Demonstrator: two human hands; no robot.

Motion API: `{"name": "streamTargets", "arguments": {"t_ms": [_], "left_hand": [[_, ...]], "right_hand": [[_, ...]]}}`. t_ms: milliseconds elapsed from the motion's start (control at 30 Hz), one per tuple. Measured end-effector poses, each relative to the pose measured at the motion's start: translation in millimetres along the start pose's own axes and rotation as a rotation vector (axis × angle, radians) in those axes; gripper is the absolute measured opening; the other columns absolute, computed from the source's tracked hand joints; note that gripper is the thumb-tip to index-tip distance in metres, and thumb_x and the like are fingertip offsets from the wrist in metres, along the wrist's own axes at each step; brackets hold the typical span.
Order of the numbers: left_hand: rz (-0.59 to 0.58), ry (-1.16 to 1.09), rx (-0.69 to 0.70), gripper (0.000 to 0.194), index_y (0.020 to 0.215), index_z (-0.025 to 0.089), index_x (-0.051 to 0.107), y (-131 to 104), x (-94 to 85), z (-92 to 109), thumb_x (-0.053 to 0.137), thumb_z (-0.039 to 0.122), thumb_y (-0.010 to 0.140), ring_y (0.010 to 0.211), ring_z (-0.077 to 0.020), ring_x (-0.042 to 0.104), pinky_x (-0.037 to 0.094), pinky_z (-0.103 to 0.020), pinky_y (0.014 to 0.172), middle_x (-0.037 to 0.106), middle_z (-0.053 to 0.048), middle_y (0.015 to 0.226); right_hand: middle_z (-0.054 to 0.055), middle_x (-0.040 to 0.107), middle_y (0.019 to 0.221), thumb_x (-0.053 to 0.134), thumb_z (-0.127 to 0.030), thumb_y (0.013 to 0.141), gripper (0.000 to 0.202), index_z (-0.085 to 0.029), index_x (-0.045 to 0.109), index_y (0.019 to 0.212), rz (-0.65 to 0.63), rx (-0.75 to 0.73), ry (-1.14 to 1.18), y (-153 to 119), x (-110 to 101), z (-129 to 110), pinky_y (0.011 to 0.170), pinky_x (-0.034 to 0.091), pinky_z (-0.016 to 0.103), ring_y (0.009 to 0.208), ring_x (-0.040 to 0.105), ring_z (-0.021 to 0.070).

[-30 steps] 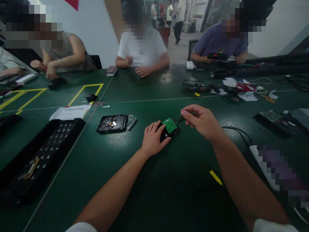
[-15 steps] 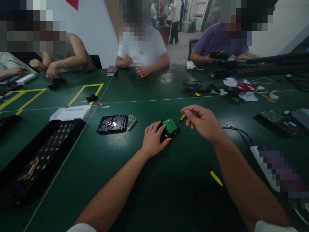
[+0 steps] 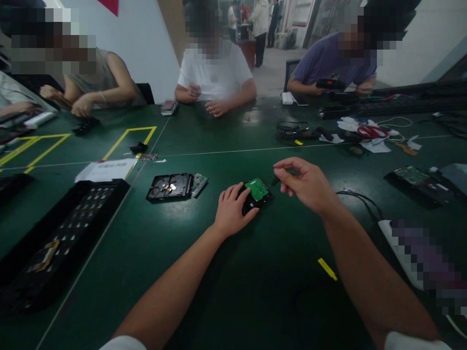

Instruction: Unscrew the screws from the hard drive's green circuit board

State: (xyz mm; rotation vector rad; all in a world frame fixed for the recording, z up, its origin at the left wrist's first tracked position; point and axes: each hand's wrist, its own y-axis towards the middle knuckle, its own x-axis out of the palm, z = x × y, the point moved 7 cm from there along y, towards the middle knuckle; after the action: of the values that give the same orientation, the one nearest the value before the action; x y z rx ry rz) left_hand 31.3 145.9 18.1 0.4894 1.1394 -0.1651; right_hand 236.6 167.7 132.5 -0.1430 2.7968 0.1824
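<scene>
Holding the hard drive [image 3: 257, 190] on the table [image 3: 241, 262] with the left hand [image 3: 233, 210], pinching a slim tool [image 3: 273, 181] at its right edge with the right hand [image 3: 302, 181]. Working right of a black case [image 3: 170, 187], circuit board [image 3: 199, 184] and illegibly printed paper [image 3: 105, 169].

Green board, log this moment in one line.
left hand: on hard drive | green board: facing up | right hand: pinching small tool beside board

Slender dark tool [image 3: 273, 182] partly hidden by right hand [image 3: 305, 183]; long black plastic tray [image 3: 78, 228] cut off at left.
</scene>
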Motion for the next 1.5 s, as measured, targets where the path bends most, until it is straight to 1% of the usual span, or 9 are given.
{"name": "streamTargets", "arguments": {"t_ms": [100,267,500,633,800,967,1167,1367,1500], "left_hand": [[0.000,0.005,0.001,0.067,0.154,0.028,0.054,0,0.0,0,0.066,0.060,0.096,0.151,-0.0374,0.041,0.036,-0.059,0.122,0.047,-0.011,0.165],[0.003,0.000,0.001,0.067,0.154,0.028,0.054,0,0.8,0,0.066,0.060,0.096,0.151,-0.0380,0.042,0.037,-0.060,0.122,0.047,-0.011,0.165],[0.006,-0.009,0.001,0.067,0.154,0.028,0.054,0,-0.3,0,0.067,0.059,0.096,0.151,-0.0378,0.042,0.036,-0.059,0.122,0.047,-0.011,0.164],[0.002,-0.002,0.004,0.067,0.154,0.028,0.054,0,-0.4,1,0.067,0.059,0.096,0.150,-0.0374,0.042,0.037,-0.059,0.122,0.047,-0.011,0.164],[0.000,0.001,0.002,0.066,0.154,0.028,0.054,0,0.2,1,0.066,0.059,0.096,0.150,-0.0376,0.042,0.037,-0.059,0.121,0.047,-0.012,0.164],[0.005,0.000,0.004,0.066,0.153,0.028,0.054,0,0.2,1,0.066,0.059,0.096,0.150,-0.0372,0.042,0.038,-0.059,0.121,0.047,-0.011,0.165],[-0.003,-0.005,0.000,0.067,0.154,0.028,0.054,1,1.2,0,0.066,0.060,0.096,0.151,-0.0374,0.041,0.037,-0.059,0.121,0.047,-0.011,0.165],[-0.002,-0.005,-0.002,0.068,0.154,0.028,0.054,0,1.0,0,0.066,0.060,0.096,0.151,-0.0381,0.041,0.036,-0.060,0.122,0.046,-0.011,0.166],[0.008,-0.005,0.002,0.067,0.154,0.028,0.054,0,0.8,0,0.066,0.060,0.096,0.151,-0.0373,0.041,0.036,-0.059,0.122,0.046,-0.011,0.166]], "right_hand": [[0.006,0.074,0.103,0.075,-0.044,0.094,0.028,-0.020,0.067,0.108,0.058,-0.009,0.045,2,-4,3,0.054,0.052,0.029,0.065,0.068,0.0141],[0.004,0.073,0.096,0.063,-0.048,0.102,0.029,-0.023,0.075,0.109,0.055,-0.065,-0.062,3,-3,0,0.066,0.053,0.031,0.074,0.065,0.0154],[0.004,0.073,0.092,0.073,-0.053,0.095,0.032,-0.022,0.071,0.105,0.038,-0.026,-0.031,1,-2,0,0.051,0.045,0.027,0.063,0.060,0.0130],[0.005,0.073,0.094,0.079,-0.051,0.091,0.036,-0.021,0.062,0.103,0.070,0.033,0.074,2,-2,6,0.051,0.050,0.028,0.061,0.066,0.0134],[0.004,0.072,0.099,0.073,-0.046,0.095,0.026,-0.022,0.070,0.104,0.073,-0.056,0.013,2,-3,1,0.058,0.053,0.028,0.069,0.066,0.0130],[0.002,0.070,0.084,0.067,-0.044,0.099,0.025,-0.024,0.075,0.113,0.011,-0.064,-0.018,1,-2,-1,0.054,0.049,0.027,0.066,0.064,0.0139],[0.008,0.072,0.119,0.071,-0.049,0.097,0.030,-0.023,0.067,0.110,0.045,-0.066,0.109,2,0,0,0.063,0.057,0.030,0.074,0.070,0.0141],[0.001,0.069,0.081,0.072,-0.046,0.097,0.023,-0.023,0.074,0.100,0.045,-0.073,-0.089,0,0,-4,0.058,0.048,0.028,0.064,0.058,0.0131],[0.005,0.074,0.102,0.076,-0.046,0.093,0.027,-0.023,0.070,0.106,0.084,-0.018,-0.008,-1,-2,0,0.049,0.043,0.027,0.060,0.060,0.0109]]}}
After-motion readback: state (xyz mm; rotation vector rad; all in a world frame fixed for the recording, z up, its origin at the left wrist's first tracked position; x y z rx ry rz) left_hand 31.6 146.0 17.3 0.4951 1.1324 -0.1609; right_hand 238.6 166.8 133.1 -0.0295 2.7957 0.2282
